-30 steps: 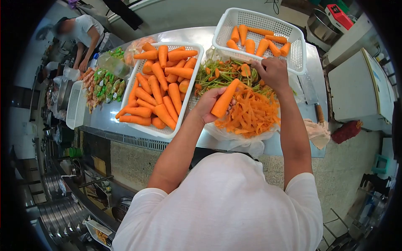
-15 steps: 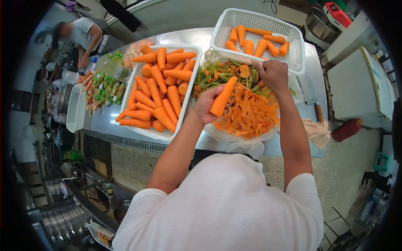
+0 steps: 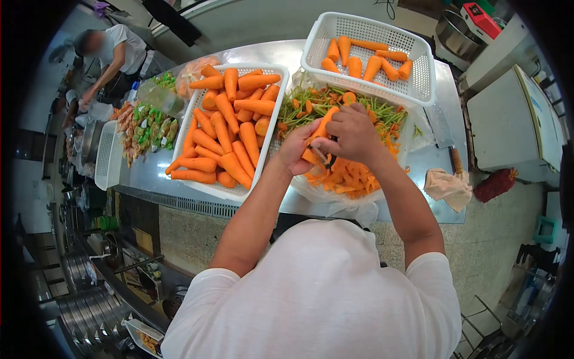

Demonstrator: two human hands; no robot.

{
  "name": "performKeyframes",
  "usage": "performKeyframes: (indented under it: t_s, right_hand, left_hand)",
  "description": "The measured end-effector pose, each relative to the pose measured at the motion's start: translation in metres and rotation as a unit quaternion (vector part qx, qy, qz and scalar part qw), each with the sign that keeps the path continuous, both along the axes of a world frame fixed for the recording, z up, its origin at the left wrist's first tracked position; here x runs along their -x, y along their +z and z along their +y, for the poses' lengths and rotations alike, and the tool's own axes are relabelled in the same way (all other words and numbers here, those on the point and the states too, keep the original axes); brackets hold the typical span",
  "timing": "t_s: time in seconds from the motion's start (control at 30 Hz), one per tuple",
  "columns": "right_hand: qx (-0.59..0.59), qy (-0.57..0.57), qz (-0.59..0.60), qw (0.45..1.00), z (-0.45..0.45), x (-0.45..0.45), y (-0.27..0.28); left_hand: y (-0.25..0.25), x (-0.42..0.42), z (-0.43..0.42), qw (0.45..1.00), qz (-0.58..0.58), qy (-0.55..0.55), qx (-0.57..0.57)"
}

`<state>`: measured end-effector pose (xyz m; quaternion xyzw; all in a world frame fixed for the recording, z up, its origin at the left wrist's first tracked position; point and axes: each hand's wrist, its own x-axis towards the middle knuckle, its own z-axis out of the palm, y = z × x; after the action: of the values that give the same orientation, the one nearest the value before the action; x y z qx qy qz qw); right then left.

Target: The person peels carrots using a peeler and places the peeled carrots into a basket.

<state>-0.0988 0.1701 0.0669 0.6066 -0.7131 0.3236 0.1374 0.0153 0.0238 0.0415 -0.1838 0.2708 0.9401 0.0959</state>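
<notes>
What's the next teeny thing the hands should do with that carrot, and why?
I'd probably slide what looks like a peeler along the carrot for one more strip. The left hand grips the carrot, the right hand has the tool up against it, and the orange peelings lie right below, so a new strip would likely drop there.

R hand (image 3: 353,134) now approx 8 o'clock of prev spot, at carrot (image 3: 327,118); peeler (image 3: 321,155) nr its 6 o'clock end. Cloth's (image 3: 448,188) 9 o'clock edge uncovered. Co-worker's hand (image 3: 88,97) shifted twd 8 o'clock.
</notes>
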Motion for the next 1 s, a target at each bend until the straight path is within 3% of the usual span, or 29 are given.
performKeyframes:
  t_s: [0.13,0.2,0.3,0.33,0.4,0.43,0.5,0.53,0.63,0.7,0.77,0.8,0.87,0.9,0.93,0.97,1.0]
  right_hand:
    - [0.013,-0.089,0.044,0.995,0.004,0.05,-0.007]
    - [-0.056,-0.235,0.055,0.969,0.012,0.074,-0.005]
    - [-0.078,-0.285,0.017,0.955,0.02,0.079,-0.008]
    - [-0.079,-0.282,0.018,0.956,0.017,0.066,-0.003]
    - [-0.021,-0.136,-0.008,0.99,0.009,0.026,0.001]
    - [-0.02,-0.138,-0.007,0.99,0.004,0.007,0.002]
    - [0.041,-0.001,0.002,0.999,-0.003,-0.022,0.003]
    - [0.041,-0.003,0.002,0.999,-0.003,-0.019,0.002]
    - [0.014,-0.045,0.015,0.999,-0.001,0.015,-0.001]
    - [-0.084,-0.177,0.01,0.981,0.011,0.059,-0.009]
    - [-0.113,-0.28,0.027,0.953,0.027,0.089,-0.021]
    - [-0.112,-0.279,0.027,0.953,0.035,0.094,-0.021]
    - [-0.195,-0.323,-0.081,0.922,0.045,0.096,-0.02]
    - [-0.195,-0.32,-0.08,0.924,0.049,0.093,-0.022]
    - [-0.192,-0.297,-0.159,0.922,0.053,0.088,-0.023]
    - [-0.187,-0.273,-0.237,0.914,0.059,0.081,-0.025]
    - [-0.184,-0.273,-0.236,0.914,0.064,0.073,-0.029]
  left_hand:
    - [-0.011,-0.012,-0.015,0.997,0.043,-0.053,0.035]
    - [-0.015,-0.015,-0.019,0.992,0.077,-0.088,-0.046]
    - [-0.011,-0.017,-0.014,0.999,0.03,-0.014,-0.008]
    - [-0.013,-0.017,-0.014,0.999,0.031,-0.011,-0.009]
    - [-0.018,-0.014,-0.014,0.999,0.036,0.02,-0.012]
    - [-0.012,-0.011,-0.01,0.999,0.037,0.017,-0.011]
    - [0.007,-0.006,0.001,0.998,-0.019,0.063,-0.015]
    - [0.01,-0.008,0.003,0.998,-0.019,0.061,-0.014]
    - [0.007,-0.011,0.002,0.999,0.014,0.022,0.019]
    - [-0.016,-0.017,-0.011,0.996,0.071,-0.05,0.007]
    - [-0.01,-0.022,-0.009,0.996,0.071,-0.046,-0.004]
    - [-0.008,-0.024,-0.009,0.997,0.07,-0.041,-0.015]
    - [-0.011,-0.027,-0.015,0.997,0.075,-0.028,-0.022]
    - [-0.012,-0.029,-0.017,0.996,0.077,-0.018,-0.03]
    - [-0.01,-0.03,-0.017,0.996,0.077,-0.016,-0.029]
    - [-0.008,-0.03,-0.018,0.997,0.076,-0.015,0.029]
    - [-0.005,-0.029,-0.019,0.993,0.076,-0.015,0.088]
